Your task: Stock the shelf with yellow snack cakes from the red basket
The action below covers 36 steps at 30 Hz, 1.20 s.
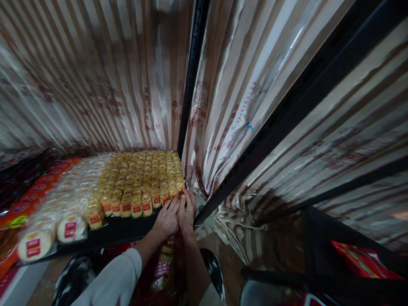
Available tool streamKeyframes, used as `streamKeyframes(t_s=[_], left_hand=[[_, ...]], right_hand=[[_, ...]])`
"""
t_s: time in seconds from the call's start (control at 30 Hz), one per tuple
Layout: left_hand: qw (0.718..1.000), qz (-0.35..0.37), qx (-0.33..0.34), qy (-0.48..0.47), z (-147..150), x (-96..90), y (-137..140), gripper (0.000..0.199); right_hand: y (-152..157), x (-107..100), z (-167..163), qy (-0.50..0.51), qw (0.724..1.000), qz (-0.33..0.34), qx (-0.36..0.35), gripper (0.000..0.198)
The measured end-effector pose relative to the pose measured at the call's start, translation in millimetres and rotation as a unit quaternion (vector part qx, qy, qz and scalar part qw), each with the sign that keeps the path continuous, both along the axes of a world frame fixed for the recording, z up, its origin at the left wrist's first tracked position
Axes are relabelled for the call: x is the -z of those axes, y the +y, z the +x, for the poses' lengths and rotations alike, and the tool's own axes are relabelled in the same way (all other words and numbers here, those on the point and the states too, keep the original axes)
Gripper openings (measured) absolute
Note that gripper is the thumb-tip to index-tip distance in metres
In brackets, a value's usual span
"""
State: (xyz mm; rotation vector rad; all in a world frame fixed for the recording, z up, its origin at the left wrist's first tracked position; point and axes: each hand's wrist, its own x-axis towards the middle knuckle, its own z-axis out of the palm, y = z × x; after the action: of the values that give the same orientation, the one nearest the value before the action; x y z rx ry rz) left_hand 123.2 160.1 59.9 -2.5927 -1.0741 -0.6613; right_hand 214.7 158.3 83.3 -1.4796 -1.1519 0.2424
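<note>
At the dark shelf (130,227), left hand (167,219) and right hand (186,210) outstretched together, fingers half-curled against wrapped snacks (146,205), grip unclear

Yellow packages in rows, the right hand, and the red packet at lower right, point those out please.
Yellow packages (142,180): head view, middle of the rows.
Right hand (186,211): head view, back of the hand.
Red packet (363,260): head view, its visible middle.

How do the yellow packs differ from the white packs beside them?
The yellow packs look golden; the white packs look pale. In front, the yellow packs show narrow faces, the white packs broad, round ones. Both sit in rows, with red labels facing out.
</note>
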Motion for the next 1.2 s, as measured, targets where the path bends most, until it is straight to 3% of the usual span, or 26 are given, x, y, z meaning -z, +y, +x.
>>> streamKeyframes(t_s=[0.37,1.2], left_hand=[[1.0,-0.017,-0.001,-0.012,-5,-14.0,-12,0.041],[0.999,-0.039,-0.033,-0.015,-13,-3.5,-17,0.044]], right_hand=[[-1,8,4,-0.034,0.999,0.012,-0.017,0.038],[-1,12,1,-0.109,0.994,0.007,-0.008,0.039]])
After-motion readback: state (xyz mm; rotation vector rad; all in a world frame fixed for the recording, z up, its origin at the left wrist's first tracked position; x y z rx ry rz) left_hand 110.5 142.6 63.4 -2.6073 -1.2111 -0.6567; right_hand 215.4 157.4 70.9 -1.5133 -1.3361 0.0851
